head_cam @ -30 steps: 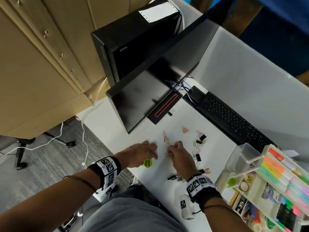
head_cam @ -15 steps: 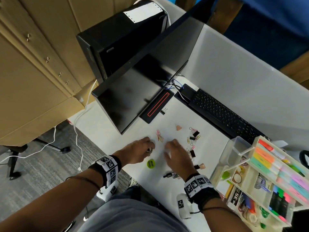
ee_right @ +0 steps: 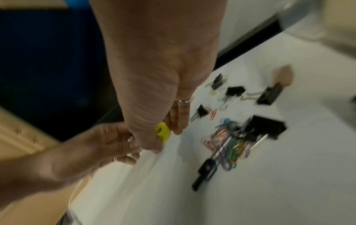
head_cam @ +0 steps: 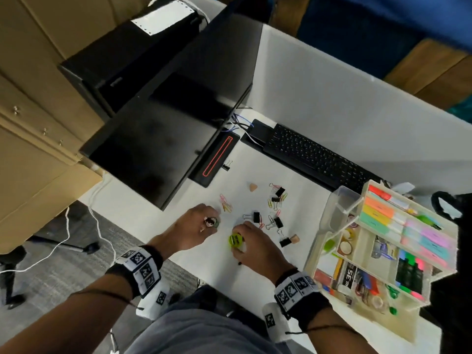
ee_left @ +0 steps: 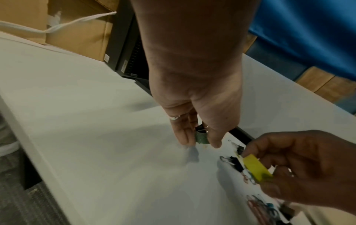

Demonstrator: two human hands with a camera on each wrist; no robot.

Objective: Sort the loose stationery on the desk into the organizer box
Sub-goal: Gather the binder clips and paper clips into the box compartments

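Note:
My left hand (head_cam: 212,223) pinches a small dark green tape roll (ee_left: 201,138) just above the white desk (head_cam: 158,213); a black binder clip (ee_left: 200,129) sits in the same fingers. My right hand (head_cam: 237,242) pinches a yellow-green tape roll (head_cam: 235,240), seen edge-on as the yellow roll (ee_right: 163,134) in the right wrist view. The two hands are close together near the desk's front edge. The organizer box (head_cam: 321,254) stands to the right, its compartments full of markers, tape and sticky notes. Loose binder clips (head_cam: 256,216) and paper clips (head_cam: 226,203) lie beyond my hands.
A monitor (head_cam: 163,139) and its base (head_cam: 217,159) stand at the back left, and a black keyboard (head_cam: 319,159) lies at the back right. A heap of coloured paper clips (ee_right: 227,146) and a black plastic piece (ee_right: 205,172) lie right of my right hand.
The yellow-green roll lay on the desk between my hands; now my right hand has pulled back to it and holds it. My left hand has lifted the small green roll.

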